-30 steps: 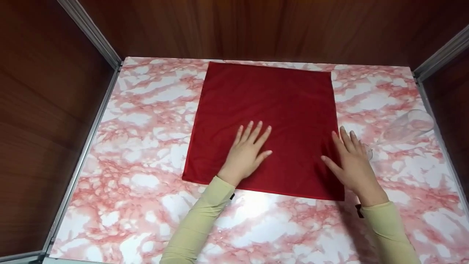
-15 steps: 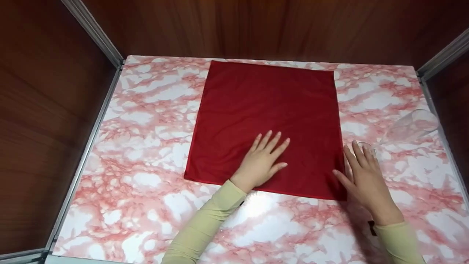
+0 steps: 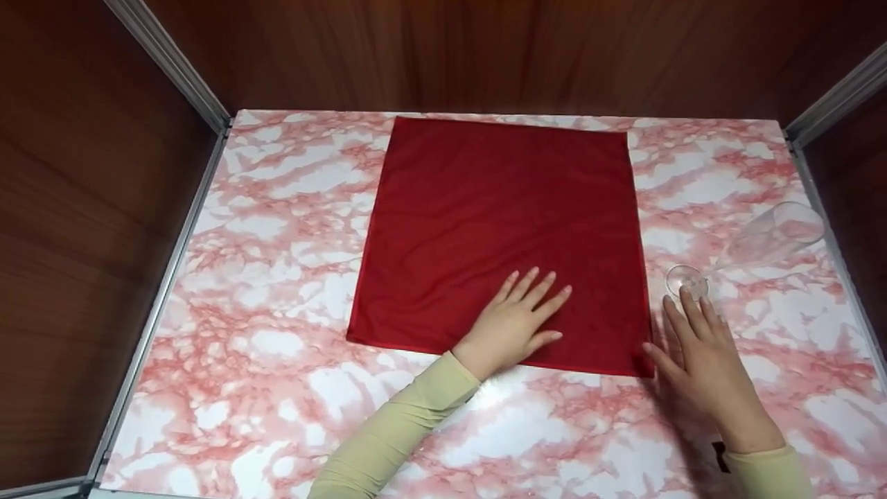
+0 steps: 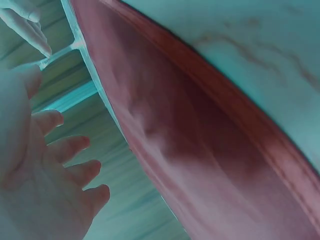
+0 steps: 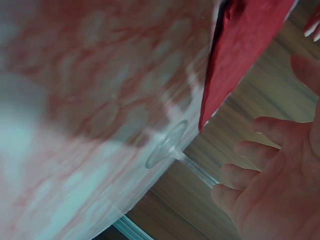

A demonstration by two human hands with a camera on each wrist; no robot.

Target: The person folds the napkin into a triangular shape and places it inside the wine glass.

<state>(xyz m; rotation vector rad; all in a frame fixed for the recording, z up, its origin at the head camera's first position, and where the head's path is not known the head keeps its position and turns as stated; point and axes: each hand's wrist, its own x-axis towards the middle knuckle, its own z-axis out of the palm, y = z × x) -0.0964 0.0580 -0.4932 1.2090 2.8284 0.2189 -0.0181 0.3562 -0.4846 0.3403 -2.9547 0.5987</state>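
Note:
A square red cloth (image 3: 499,208) lies spread on the table with faint wrinkles. Over its near part is my left hand (image 3: 509,329), fingers straight and spread, palm down; the left wrist view shows those fingers (image 4: 70,150) above the fabric, holding nothing. My right hand (image 3: 707,360) is at the cloth's near right corner, fingers extended, thumb overlapping the cloth's edge. Just beyond its fingertips stands a clear stemmed glass, its round foot (image 5: 167,145) on the table and its bowl (image 3: 776,232) toward the right. In the head view the fingertips overlap the foot.
The table (image 3: 263,277) has a red and white marbled top. Dark wood panels close it in at the back (image 3: 485,55), the left (image 3: 90,242) and the right, with metal rails (image 3: 166,62) along the corners.
Both hands have drawn back toward the near side and shifted right, fingers still spread. The glass's foot, earlier mostly behind the right hand, now shows. The cloth lies about as before.

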